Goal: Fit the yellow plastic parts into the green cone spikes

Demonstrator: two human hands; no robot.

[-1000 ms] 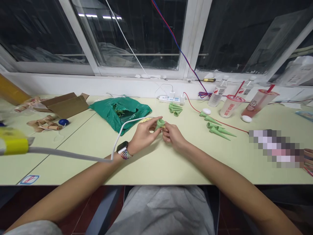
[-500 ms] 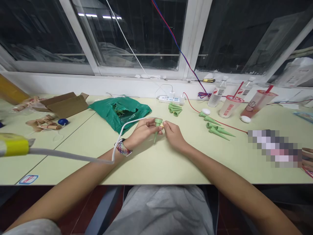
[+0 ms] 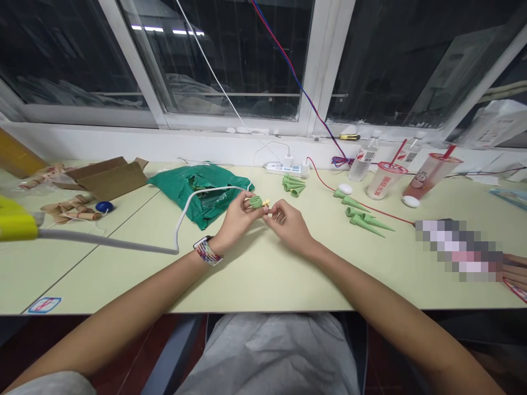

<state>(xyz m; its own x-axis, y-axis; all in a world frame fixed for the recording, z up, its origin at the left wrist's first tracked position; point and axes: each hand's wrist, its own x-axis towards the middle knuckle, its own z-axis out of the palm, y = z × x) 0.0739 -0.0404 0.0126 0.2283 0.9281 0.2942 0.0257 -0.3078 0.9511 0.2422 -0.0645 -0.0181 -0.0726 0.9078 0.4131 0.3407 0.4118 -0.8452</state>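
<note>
My left hand [image 3: 237, 219] is closed around a green plastic cone [image 3: 256, 202], its round open end facing me, just above the pale table [image 3: 263, 274]. My right hand [image 3: 288, 224] is beside it, its fingertips pinched on a small yellowish piece [image 3: 266, 203] at the cone's rim. A watch with a beaded band sits on my left wrist. A white cable [image 3: 123, 244] runs from the left across the table toward my left hand.
A green plastic bag [image 3: 197, 186] lies behind my hands. More green cones lie in a pile [image 3: 294, 185] near a white power strip [image 3: 286, 168] and in a row [image 3: 362, 216] at right. Two drink cups [image 3: 385, 178], a bottle, a cardboard box [image 3: 107, 175] and paper rolls stand around.
The cone, which pointed down half a second ago, is now turned with its open end toward me and lifted slightly. My right fingers have moved in to its rim.
</note>
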